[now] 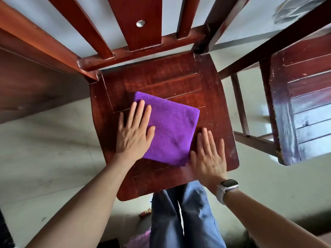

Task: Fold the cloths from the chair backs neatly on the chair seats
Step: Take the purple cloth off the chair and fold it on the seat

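A purple cloth point(172, 126) lies folded into a tidy square on the red-brown wooden chair seat point(220, 108), turned slightly askew. My left hand point(134, 129) rests flat on the cloth's left edge, fingers spread and pointing away from me. My right hand point(208, 156) lies flat on the bare seat just off the cloth's right front corner, touching or almost touching its edge. Neither hand grips anything. The chair back point(143, 24) with its slats rises beyond the cloth, and no cloth hangs on the part in view.
A second wooden chair point(308, 97) stands to the right, its seat bare. A dark wooden table or furniture side point(35, 86) runs along the left. Pale tiled floor point(44, 158) surrounds the chair. My legs in jeans point(179, 221) stand at the seat's front edge.
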